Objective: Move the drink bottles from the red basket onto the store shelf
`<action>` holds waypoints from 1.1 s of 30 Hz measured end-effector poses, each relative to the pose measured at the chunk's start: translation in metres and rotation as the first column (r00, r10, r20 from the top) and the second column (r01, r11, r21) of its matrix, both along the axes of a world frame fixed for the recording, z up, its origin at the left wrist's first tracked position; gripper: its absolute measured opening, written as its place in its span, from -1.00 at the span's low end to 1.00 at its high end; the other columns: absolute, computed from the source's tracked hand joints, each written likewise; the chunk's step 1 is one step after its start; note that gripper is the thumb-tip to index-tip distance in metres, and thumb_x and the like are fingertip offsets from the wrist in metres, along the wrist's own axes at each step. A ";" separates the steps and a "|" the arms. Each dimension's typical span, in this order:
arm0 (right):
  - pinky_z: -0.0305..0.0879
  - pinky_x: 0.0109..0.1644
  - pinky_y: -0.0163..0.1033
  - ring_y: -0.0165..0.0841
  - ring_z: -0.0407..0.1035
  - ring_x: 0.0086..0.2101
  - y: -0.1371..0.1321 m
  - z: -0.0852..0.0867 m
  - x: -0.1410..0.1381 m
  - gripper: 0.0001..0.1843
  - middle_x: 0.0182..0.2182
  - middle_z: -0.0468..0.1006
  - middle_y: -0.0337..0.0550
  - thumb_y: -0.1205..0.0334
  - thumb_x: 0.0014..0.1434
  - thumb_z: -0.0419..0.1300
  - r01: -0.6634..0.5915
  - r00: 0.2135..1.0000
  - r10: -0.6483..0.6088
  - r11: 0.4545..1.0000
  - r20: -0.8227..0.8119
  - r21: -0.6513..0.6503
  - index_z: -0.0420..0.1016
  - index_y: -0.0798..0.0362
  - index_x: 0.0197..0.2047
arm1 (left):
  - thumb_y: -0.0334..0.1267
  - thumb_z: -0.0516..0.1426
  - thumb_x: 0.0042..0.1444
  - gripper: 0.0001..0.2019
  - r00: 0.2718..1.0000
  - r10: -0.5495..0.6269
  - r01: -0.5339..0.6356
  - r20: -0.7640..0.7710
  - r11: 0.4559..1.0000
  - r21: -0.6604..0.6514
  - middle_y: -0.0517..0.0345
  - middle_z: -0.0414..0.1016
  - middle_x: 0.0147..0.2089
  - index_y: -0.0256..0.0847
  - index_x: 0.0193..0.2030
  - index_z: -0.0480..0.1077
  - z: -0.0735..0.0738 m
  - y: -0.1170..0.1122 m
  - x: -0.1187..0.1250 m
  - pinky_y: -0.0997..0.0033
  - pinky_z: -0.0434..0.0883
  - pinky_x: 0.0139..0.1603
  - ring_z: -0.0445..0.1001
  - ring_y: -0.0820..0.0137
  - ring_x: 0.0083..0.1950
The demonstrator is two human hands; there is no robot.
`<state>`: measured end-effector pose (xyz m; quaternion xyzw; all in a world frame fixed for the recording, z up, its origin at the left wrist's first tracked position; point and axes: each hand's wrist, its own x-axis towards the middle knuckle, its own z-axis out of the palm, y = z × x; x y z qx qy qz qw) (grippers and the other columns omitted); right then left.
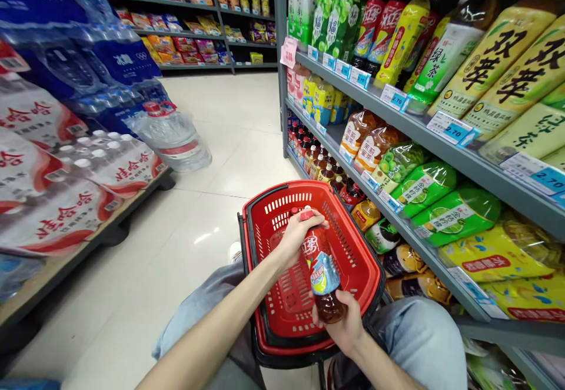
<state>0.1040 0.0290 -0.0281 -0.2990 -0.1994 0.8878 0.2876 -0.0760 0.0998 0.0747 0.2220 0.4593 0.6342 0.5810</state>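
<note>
Running along the right side, the drinks shelf (419, 128) carries rows of bottles, with price tags on its front edge. Packs of bottled water (110, 169) lie stacked at the left of the aisle. A red basket (282, 189) sits low, just beside the shelf's bottom edge, in front of the person's knees. The tea bottle (324, 272) is held tilted over the basket interior. The left hand (295, 238) has its fingers closed around the neck; the right hand (344, 325) grips the base.

My bottle (322, 269) is brown with a red cap and red-blue label; my basket (362, 243), centre frame, is red with slotted walls.
</note>
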 end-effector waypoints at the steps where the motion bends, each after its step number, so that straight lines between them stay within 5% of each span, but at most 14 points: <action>1: 0.26 -0.48 -0.27 -0.31 0.46 -0.51 0.002 0.000 -0.001 -0.49 -0.36 0.61 0.06 -0.15 0.03 0.25 0.014 1.000 -0.014 1.000 -0.006 -0.021 0.57 0.20 -0.26 | -0.23 0.34 -0.04 -0.84 1.000 -0.004 0.004 0.006 1.000 0.010 0.12 0.59 -0.35 -0.21 -0.38 0.47 0.001 0.000 0.000 0.38 0.42 -0.10 0.55 0.36 -0.28; 6: 0.29 -0.45 -0.25 -0.30 0.44 -0.55 0.005 0.002 0.003 -0.31 -0.49 0.57 -0.02 -0.32 0.07 0.15 -0.073 0.993 0.061 0.991 -0.104 -0.114 0.60 0.23 -0.20 | -0.25 0.33 -0.03 -0.84 0.998 -0.030 0.027 0.059 0.998 0.049 0.12 0.60 -0.34 -0.19 -0.35 0.45 0.003 -0.001 0.000 0.35 0.42 -0.16 0.55 0.35 -0.31; 14: 0.26 -0.48 -0.23 -0.27 0.39 -0.59 0.007 0.001 0.008 -0.17 -0.61 0.50 -0.06 -0.39 0.14 0.04 -0.118 0.982 0.102 0.989 -0.160 -0.091 0.59 0.31 -0.11 | -0.26 0.32 -0.03 -0.82 0.993 -0.037 0.034 0.112 0.999 0.033 0.14 0.60 -0.37 -0.19 -0.33 0.41 0.003 -0.003 0.000 0.36 0.41 -0.21 0.55 0.35 -0.33; 23: 0.29 -0.43 -0.30 -0.35 0.43 -0.51 0.008 0.017 0.003 -0.36 -0.43 0.60 0.02 -0.30 0.12 0.19 -0.058 0.998 0.051 0.979 -0.041 -0.194 0.59 0.22 -0.32 | -0.34 0.29 -0.11 -0.85 0.990 0.057 -0.050 0.130 0.997 -0.058 0.16 0.58 -0.40 -0.22 -0.38 0.42 0.001 0.001 0.000 0.39 0.41 -0.20 0.52 0.39 -0.35; 28: 0.28 -0.45 -0.30 -0.35 0.44 -0.47 0.011 0.016 0.003 -0.42 -0.30 0.64 0.07 -0.21 0.13 0.23 -0.024 1.000 0.020 0.976 -0.023 -0.218 0.59 0.23 -0.19 | -0.35 0.27 -0.13 -0.91 0.995 0.069 -0.064 0.078 0.995 -0.073 0.12 0.59 -0.40 -0.25 -0.45 0.44 -0.004 0.002 -0.002 0.41 0.41 -0.21 0.51 0.41 -0.36; 33: 0.27 -0.49 -0.30 -0.27 0.48 -0.45 0.013 0.013 0.002 -0.53 -0.43 0.60 -0.04 -0.11 0.14 0.28 0.035 0.997 -0.018 0.964 0.069 -0.262 0.57 0.20 -0.20 | -0.36 0.26 -0.15 -0.92 0.995 0.094 -0.091 0.019 0.987 -0.133 0.11 0.60 -0.43 -0.26 -0.45 0.46 -0.005 0.003 -0.003 0.42 0.42 -0.24 0.50 0.40 -0.36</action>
